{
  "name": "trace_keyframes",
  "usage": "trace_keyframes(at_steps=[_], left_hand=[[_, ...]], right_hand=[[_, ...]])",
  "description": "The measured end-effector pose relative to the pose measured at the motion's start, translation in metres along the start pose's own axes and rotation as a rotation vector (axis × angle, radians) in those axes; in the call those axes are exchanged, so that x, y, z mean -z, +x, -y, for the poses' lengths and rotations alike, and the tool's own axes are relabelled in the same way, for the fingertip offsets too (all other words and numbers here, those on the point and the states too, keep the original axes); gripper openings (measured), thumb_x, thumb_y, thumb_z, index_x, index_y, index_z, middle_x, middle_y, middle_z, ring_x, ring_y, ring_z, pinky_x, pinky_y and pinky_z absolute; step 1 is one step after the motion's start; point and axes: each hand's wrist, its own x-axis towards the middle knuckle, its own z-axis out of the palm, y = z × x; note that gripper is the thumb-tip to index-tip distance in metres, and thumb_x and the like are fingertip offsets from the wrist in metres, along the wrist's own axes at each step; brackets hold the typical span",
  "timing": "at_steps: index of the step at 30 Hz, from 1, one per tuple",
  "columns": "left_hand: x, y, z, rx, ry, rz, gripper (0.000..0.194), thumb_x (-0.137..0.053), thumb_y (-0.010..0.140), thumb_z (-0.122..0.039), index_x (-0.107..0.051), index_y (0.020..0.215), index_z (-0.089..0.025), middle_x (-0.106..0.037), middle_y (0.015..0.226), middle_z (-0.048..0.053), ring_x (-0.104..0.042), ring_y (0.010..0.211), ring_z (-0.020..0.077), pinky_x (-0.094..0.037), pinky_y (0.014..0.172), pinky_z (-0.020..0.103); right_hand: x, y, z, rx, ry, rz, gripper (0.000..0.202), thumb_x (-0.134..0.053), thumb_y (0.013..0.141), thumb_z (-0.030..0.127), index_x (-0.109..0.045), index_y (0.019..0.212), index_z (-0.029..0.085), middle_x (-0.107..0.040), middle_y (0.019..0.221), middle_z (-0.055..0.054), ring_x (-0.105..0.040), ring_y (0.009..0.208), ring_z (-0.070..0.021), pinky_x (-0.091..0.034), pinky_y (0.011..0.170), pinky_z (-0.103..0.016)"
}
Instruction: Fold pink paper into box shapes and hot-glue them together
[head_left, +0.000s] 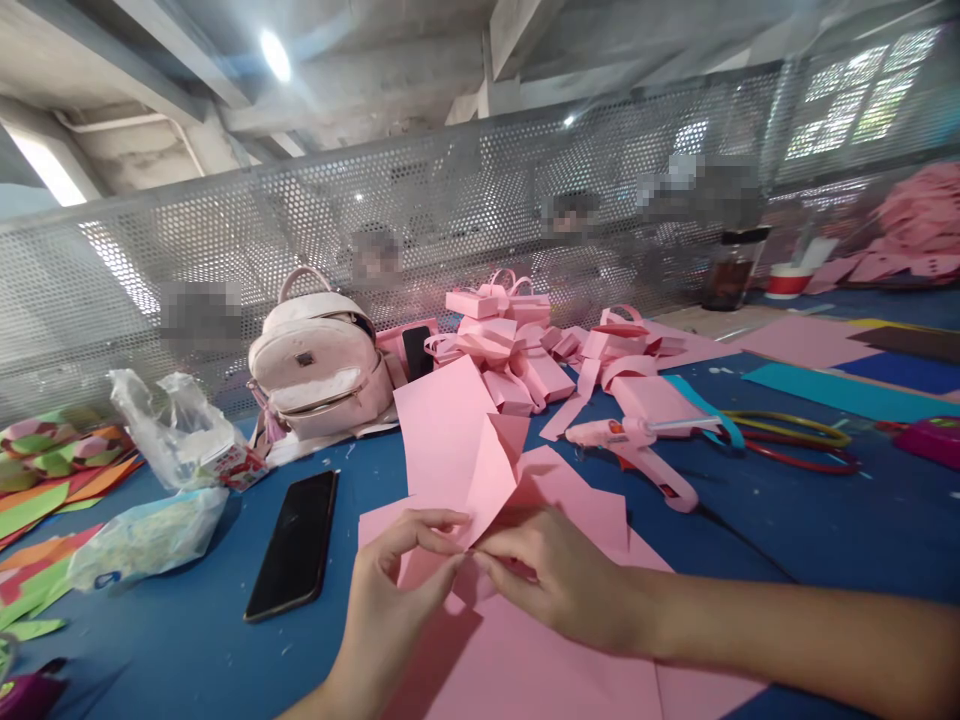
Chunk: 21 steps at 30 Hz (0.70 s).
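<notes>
Blue table [202, 655]: one black phone [292, 545], two hands [405, 585] pinching one pink sheet [496, 470].

1. Ceiling: grey concrete w/ heavy beams [97, 55]; a pipe [124, 122] runs along upper L.
2. Light: bright lamp [275, 55] w/ glare, upper L of ctr; bright opening [45, 165] at far L.
3. Perforated metal screen [465, 190] spans the bkgd behind the table [202, 650], grey, semi-see-thru, w/ blurred ppl beyond.
4. Windows [862, 95] upper R, gridded, daylight & some green, seen thru the perf. screen.
5. Table: blue top w/ small pale specks.
</notes>
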Motion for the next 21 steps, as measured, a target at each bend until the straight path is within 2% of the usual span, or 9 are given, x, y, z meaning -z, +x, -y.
trace_keyframes(at_steps=[6,11,17,21], left_hand=[[-0.001,-0.003,-0.002,-0.040,0.029,0.006,0.012,-0.071,0.081,-0.012,-0.072,0.074,-0.022,-0.080,0.102,0.006,-0.074,0.101,0.0243,-0.058,0.087,0.032],[-0.003,-0.003,-0.007,-0.063,0.019,-0.012,0.015,-0.070,0.080,-0.013,-0.068,0.067,-0.021,-0.079,0.095,0.007,-0.075,0.094,0.0248,-0.059,0.082,0.032],[-0.001,-0.002,-0.006,-0.070,0.004,-0.016,0.011,-0.073,0.082,-0.016,-0.075,0.073,-0.021,-0.080,0.098,0.008,-0.075,0.097,0.0260,-0.059,0.084,0.033],[-0.001,0.000,-0.011,-0.131,0.025,-0.010,0.012,-0.073,0.082,-0.013,-0.076,0.074,-0.023,-0.080,0.094,0.005,-0.075,0.092,0.0228,-0.058,0.082,0.030]], right_hand=[[0.000,0.000,0.001,0.003,-0.007,-0.003,0.029,-0.048,0.089,0.014,-0.057,0.062,0.018,-0.061,0.062,0.000,-0.045,0.055,-0.0114,-0.029,0.055,-0.025],[-0.001,-0.001,0.002,0.024,0.010,-0.027,0.030,-0.048,0.091,0.014,-0.062,0.066,0.018,-0.064,0.063,-0.001,-0.048,0.057,-0.0118,-0.031,0.056,-0.026],[-0.001,-0.001,0.002,0.022,-0.004,-0.039,0.031,-0.047,0.092,0.015,-0.063,0.065,0.017,-0.064,0.062,-0.002,-0.047,0.056,-0.0123,-0.030,0.055,-0.026],[-0.002,0.000,0.002,0.054,0.015,-0.028,0.028,-0.048,0.089,0.012,-0.067,0.070,0.017,-0.070,0.069,-0.003,-0.054,0.060,-0.0130,-0.033,0.058,-0.026]])
